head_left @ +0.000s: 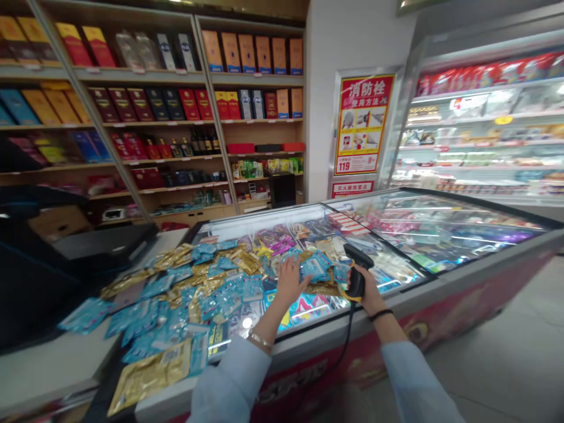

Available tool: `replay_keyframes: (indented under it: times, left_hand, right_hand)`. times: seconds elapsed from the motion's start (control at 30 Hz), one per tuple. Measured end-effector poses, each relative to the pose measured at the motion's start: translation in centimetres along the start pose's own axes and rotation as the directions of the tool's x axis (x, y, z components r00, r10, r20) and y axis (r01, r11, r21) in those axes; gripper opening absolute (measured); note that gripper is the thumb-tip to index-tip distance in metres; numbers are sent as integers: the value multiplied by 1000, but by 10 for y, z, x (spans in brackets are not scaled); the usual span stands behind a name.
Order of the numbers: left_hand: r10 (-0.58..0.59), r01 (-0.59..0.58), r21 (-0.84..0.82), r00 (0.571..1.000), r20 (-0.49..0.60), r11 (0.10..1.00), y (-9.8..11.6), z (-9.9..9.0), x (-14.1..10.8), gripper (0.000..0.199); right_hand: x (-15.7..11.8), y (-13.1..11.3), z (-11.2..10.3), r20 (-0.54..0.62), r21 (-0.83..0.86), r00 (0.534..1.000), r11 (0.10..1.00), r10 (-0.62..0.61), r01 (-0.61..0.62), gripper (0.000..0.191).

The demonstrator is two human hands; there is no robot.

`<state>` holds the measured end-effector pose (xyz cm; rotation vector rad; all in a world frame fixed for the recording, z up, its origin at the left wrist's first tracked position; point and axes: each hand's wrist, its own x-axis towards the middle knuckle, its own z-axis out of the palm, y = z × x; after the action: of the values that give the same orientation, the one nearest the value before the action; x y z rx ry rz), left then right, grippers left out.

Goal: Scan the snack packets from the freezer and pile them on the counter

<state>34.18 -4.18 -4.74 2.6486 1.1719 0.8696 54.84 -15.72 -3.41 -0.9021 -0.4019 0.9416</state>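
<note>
My right hand [369, 289] is wrapped round the grip of a black barcode scanner [358, 257], whose cable hangs over the freezer's front edge. To the left of it, my left hand [291, 282] reaches palm down with its fingers spread, beside a small blue packet [316, 265]. Whether the fingertips touch that packet, I cannot tell. Many blue and gold packets lie in a loose heap on the glass lid of a chest freezer [321, 308]. One larger gold packet [152, 373] lies flat at the near left corner.
A checkout counter [57, 358] with dark equipment [39, 270] stands at the left, against the freezer. Shelves of boxed goods [253, 53] line the back wall. A red fire-hydrant notice [363, 124] and a lit refrigerated case [480, 135] are at the right.
</note>
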Motion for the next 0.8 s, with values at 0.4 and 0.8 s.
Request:
replay_keyframes:
  times: [0.4,0.8]
  left_hand:
    - [-37,13,-85,957,-289,996,-61,-111,17,19]
    - [-543,619,215,775,-323,756,-235,-243,-67,30]
  right_hand:
    - [-20,-1,57,253,-150,967,986,-32,72,40]
    - [-18,87,210,577,-117,790,979,205,-168,31]
